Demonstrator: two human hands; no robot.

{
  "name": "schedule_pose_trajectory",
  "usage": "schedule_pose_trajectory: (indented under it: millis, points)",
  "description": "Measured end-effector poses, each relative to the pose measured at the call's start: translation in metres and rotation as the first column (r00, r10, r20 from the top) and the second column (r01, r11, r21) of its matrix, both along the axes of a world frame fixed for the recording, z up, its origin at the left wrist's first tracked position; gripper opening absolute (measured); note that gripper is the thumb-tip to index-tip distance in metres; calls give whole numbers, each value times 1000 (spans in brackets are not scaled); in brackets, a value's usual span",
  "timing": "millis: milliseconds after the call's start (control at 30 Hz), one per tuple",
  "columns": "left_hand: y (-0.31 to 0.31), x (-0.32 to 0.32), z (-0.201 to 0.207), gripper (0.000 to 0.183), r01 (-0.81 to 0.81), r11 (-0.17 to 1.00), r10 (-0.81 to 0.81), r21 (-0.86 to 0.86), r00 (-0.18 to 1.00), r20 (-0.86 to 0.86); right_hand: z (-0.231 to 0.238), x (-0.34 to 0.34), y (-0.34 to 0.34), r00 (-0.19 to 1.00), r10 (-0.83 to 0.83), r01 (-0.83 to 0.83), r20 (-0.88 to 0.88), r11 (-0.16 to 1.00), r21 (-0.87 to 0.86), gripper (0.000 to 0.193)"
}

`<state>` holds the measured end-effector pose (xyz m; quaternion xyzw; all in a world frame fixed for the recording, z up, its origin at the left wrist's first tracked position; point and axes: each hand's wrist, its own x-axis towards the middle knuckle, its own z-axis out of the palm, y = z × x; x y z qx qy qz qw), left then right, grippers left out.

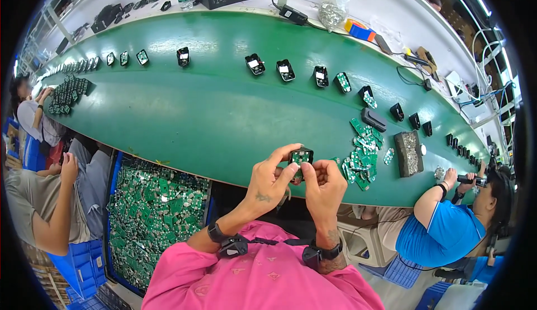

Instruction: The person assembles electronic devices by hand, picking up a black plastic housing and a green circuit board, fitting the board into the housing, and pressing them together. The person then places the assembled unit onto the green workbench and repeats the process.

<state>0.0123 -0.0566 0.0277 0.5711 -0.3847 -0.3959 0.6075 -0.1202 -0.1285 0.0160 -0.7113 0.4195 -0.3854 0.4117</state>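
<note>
In front of my chest, at the near edge of the green table, I hold a small black plastic casing point(291, 157) with a green circuit board point(302, 156) in it. My left hand point(264, 180) is closed round its left side, with the thumb against the board. My right hand point(325, 183) grips the right side, its thumb at the board's lower edge. The casing's underside is hidden by my fingers. Just right of my right hand lies a loose pile of green circuit boards point(362, 159).
Black casings point(285, 71) stand in a spaced row across the green table point(184, 109). Right of the pile are a dark foam block point(408, 162) and a dark oblong case point(373, 120). A large bin point(156, 215) of boards is at lower left. Co-workers sit on both sides.
</note>
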Motion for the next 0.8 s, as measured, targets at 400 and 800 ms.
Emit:
schedule_pose_trajectory:
  millis: [400, 800]
  points:
    - [-9, 2, -9, 33, -85, 996, 86, -19, 992, 94, 9, 15, -4, 982, 122, -122, -144, 993, 8, 34]
    - [-9, 17, -9, 39, 50, 997, -49, 61, 999, -14, -2, 22, -12, 983, 138, -151, -119, 983, -105, 31]
